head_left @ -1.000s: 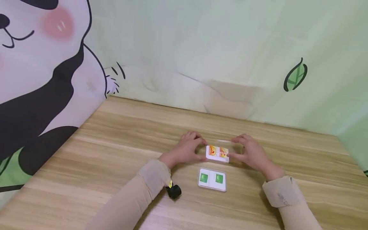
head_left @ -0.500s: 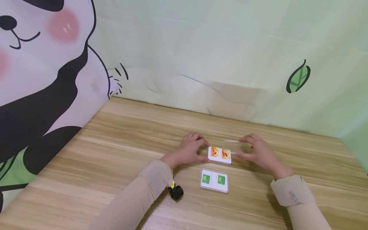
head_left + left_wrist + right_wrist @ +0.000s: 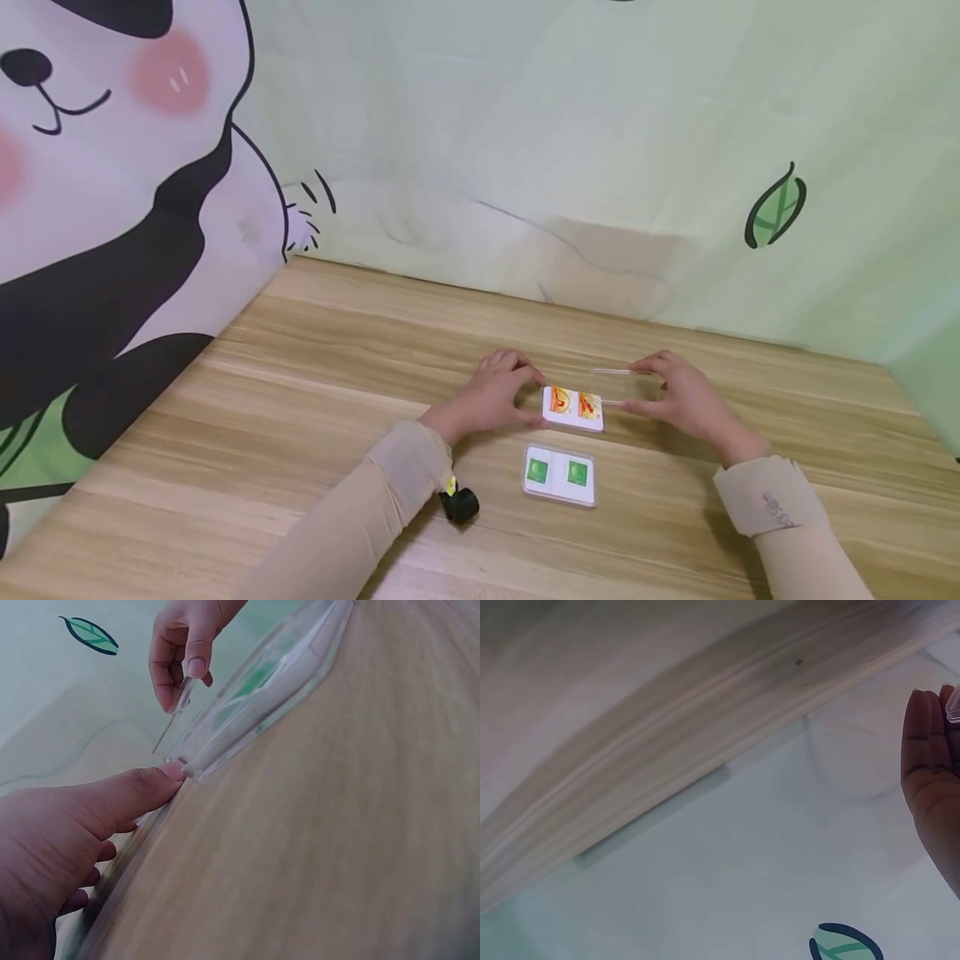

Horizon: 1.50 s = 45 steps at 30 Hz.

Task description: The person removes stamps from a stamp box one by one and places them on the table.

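Note:
A clear plastic card case (image 3: pixel 572 421) holding white cards with orange pictures lies on the table. My left hand (image 3: pixel 498 393) holds it by its left end, thumb at the near side and fingers at the far side. To its right, my right hand (image 3: pixel 684 402) pinches a transparent lid (image 3: pixel 613 372) by its edges, thumb on the near edge and fingers on the far one. A second clear case (image 3: pixel 558 477) with two green pictures lies nearer me. In the right wrist view only a corner of the lid (image 3: pixel 953 706) shows.
The wood-grain table (image 3: pixel 337 358) meets a pale green backdrop (image 3: pixel 487 125) with a panda drawing (image 3: pixel 127 192) at left. A small black camera (image 3: pixel 461 505) sits at the left wrist, close to the green-picture case.
The lid in my right hand has moved right, from partly over the orange-picture case to beside its right end. My left hand stays at that case, and the head view has shifted slightly.

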{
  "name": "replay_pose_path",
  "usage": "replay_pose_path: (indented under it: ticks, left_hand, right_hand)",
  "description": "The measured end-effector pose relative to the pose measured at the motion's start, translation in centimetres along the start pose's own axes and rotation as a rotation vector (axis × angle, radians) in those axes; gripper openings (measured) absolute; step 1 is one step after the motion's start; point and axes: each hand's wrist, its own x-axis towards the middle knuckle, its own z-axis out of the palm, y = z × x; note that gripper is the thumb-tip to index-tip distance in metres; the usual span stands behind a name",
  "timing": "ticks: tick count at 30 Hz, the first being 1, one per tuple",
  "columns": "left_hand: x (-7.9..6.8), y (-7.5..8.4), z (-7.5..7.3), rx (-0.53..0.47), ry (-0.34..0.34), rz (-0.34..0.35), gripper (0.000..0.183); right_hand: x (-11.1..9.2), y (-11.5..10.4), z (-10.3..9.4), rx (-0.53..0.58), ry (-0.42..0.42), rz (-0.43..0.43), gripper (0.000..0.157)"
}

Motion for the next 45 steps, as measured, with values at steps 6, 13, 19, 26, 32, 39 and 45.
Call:
replay_pose_path:
  ticks: [6,13,19,26,32,39,45]
  left_hand:
    - [-0.1,0.1,-0.1,0.001,-0.002,-0.005,0.061]
    - [-0.1,0.2,-0.2,0.003,-0.002,-0.004,0.06]
    - [-0.1,0.1,0.0,0.009,0.001,0.0,0.06]
    - [0.0,0.0,0.1,0.004,0.003,0.005,0.06]
    - [0.0,-0.1,0.1,0.006,0.006,0.003,0.059]
    - [0.0,0.0,0.1,0.01,-0.001,0.0,0.059]
    - [0.0,-0.1,0.1,0.008,0.003,0.001,0.058]
  right_hand:
    - [-0.1,0.6,-0.1,-0.015,0.005,0.0,0.064]
    - [0.0,1.4,-0.3,-0.028,0.024,-0.003,0.064]
    - [0.1,1.8,-0.4,-0.04,0.021,-0.006,0.063]
    - [0.0,2.2,-0.5,-0.044,0.0,0.001,0.064]
    - [0.2,2.4,-0.4,-0.032,-0.02,0.003,0.064]
    - [0.4,2.6,-0.3,-0.028,-0.061,0.031,0.063]
    - [0.5,2.6,-0.2,-0.033,-0.067,0.02,0.063]
